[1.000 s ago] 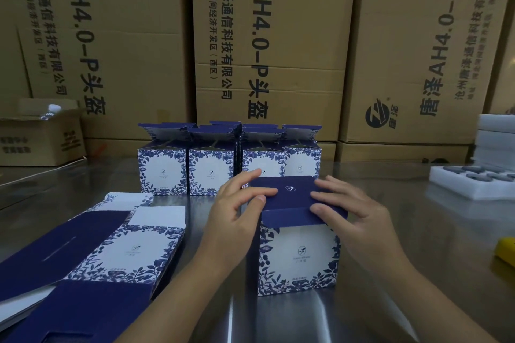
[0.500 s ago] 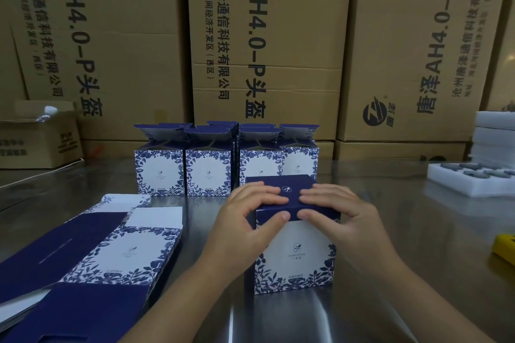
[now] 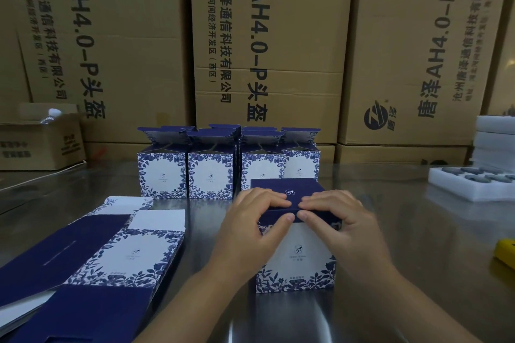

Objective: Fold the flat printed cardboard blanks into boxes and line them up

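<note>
- Head view: the box [image 3: 301, 256] being folded stands upright on the steel table [image 3: 404, 245], near the middle and just in front of the row of finished boxes [image 3: 211, 172].
- Its dark blue lid [image 3: 287, 189] is folded down over the top.
- The left hand [image 3: 250, 225] has its fingers curled over the lid's front edge and its thumb against the front below, pinching that edge.
- The right hand [image 3: 342, 220] grips the same edge in the same way, and the two sets of fingertips nearly meet at the middle.
- A second ago the hands sat apart near the lid's two front corners; since then they have slid inward along the edge.
- The lid's front flap looks mostly pushed in, though the fingers cover the seam, so I cannot tell if it is fully tucked.
- The finished boxes stand side by side with their top flaps open, unmoved since the earlier frames.
- Flat blanks [image 3: 125, 256] lie stacked on the table to the left, in the same place as before.
- Large brown cartons [image 3: 278, 50] fill the background, a white foam tray [image 3: 468, 184] sits far right, and a yellow object [image 3: 505, 253] shows at the right edge.
</note>
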{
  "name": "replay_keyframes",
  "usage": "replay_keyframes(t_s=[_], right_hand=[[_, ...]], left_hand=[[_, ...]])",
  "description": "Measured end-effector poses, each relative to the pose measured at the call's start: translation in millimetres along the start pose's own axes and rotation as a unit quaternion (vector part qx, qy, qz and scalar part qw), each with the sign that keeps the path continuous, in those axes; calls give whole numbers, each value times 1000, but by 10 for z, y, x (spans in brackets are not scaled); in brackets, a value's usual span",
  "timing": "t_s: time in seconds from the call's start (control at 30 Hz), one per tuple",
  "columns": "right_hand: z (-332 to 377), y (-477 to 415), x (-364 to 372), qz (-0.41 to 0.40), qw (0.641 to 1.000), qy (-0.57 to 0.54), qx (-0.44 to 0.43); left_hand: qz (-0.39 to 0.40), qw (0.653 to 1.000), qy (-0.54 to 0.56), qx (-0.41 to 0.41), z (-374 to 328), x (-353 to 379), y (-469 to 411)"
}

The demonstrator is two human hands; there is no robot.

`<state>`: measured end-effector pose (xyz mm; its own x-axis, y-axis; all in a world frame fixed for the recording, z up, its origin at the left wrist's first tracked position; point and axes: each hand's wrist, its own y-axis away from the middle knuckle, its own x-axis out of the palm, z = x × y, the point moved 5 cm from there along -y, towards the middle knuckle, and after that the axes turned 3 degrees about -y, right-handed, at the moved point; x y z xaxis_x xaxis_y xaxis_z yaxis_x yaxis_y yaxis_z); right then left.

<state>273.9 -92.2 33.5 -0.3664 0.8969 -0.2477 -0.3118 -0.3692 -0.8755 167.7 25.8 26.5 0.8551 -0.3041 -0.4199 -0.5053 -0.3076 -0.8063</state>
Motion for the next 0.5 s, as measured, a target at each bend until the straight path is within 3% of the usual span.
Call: replay_keyframes(t_s=[0.5], right_hand=[[-1, -19, 76, 34, 998, 50, -7]], left_hand=[[-4, 1000, 9, -3, 36, 78, -10]])
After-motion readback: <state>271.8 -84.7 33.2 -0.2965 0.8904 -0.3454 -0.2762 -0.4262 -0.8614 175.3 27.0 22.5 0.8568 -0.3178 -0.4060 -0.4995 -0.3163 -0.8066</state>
